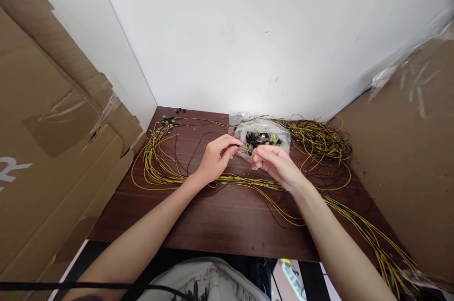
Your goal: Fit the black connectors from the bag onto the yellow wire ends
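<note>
My left hand [217,158] and my right hand [275,164] meet above the middle of a dark wooden table [220,218]. Both pinch the same thin yellow wire [248,150], which runs between their fingertips. Just behind the hands lies a clear plastic bag [260,133] of small black and yellow connectors. Long yellow and black wires [159,168] loop across the table on the left. A tangled heap of the same wires [319,140] lies at the back right. More strands trail off the front right edge.
Flattened cardboard [53,140] leans along the left side. A cardboard panel with clear tape [407,150] stands on the right. A white wall [248,31] closes the back. A few small connectors [168,121] sit at the back left. A power strip [292,277] shows below the table's front edge.
</note>
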Action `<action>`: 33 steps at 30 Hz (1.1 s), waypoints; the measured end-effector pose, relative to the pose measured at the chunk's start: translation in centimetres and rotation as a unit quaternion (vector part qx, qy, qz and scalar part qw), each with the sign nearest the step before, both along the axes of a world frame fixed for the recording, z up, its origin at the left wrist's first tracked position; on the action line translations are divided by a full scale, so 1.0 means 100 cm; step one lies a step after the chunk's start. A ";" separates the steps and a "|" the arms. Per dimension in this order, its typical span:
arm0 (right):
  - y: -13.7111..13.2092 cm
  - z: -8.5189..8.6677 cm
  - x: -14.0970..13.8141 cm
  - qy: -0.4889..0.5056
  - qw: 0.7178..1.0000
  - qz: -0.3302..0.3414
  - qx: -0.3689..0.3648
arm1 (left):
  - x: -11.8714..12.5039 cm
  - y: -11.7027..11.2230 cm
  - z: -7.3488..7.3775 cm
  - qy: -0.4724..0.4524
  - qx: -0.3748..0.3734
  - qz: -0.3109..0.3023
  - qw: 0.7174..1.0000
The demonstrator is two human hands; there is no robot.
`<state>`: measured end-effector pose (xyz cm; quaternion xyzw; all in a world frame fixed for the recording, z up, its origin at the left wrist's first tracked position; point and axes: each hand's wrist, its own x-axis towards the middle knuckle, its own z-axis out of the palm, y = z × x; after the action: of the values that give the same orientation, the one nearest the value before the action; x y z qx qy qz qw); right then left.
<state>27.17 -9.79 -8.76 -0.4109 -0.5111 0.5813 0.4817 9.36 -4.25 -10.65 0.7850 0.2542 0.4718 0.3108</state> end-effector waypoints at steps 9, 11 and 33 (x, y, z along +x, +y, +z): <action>0.003 -0.009 -0.009 -0.137 0.990 0.006 0.009 | -0.001 -0.003 -0.005 0.076 0.087 -0.023 0.993; 0.002 -0.009 -0.010 -0.133 0.991 0.009 0.010 | -0.001 -0.004 -0.007 0.099 0.090 -0.018 0.991; 0.005 -0.004 -0.003 0.146 0.987 -0.068 -0.009 | 0.001 -0.003 -0.005 0.082 0.089 0.013 0.993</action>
<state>26.87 -9.30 -9.14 -0.3594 -0.4012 0.6055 0.5859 9.48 -4.55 -11.15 0.8421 0.2467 0.4303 0.2117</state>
